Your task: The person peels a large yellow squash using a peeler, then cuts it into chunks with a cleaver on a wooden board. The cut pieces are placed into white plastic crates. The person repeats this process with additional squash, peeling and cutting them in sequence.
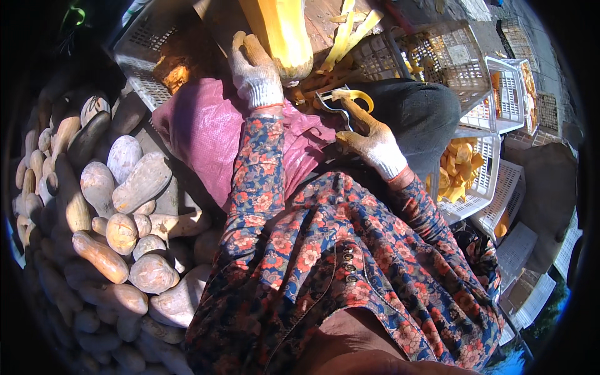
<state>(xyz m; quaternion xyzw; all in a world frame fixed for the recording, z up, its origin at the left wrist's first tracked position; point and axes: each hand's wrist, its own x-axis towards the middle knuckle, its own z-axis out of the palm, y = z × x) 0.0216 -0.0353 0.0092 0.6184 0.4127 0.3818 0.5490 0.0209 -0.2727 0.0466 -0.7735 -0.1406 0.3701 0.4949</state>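
My left hand (255, 70), in a work glove with a tan palm coating and white cuff, grips the side of a large peeled butternut squash (283, 35). The squash shows bare yellow-orange flesh; its rounded end points toward me and its far end is cut off by the top of the view. In my gloved right hand (375, 138) is a metal-framed peeler (337, 110) with a yellow handle (363, 99), held just short of the squash and apart from it. Long strips of peel (347, 40) lie beside the squash on a wooden board (321, 21).
Unpeeled squashes (140, 183) form a big heap at my left. A pink woven sack (201, 136) covers my left leg. White plastic crates stand along my right, one with cut squash pieces (461, 164). Another crate (140, 61) sits at the upper left.
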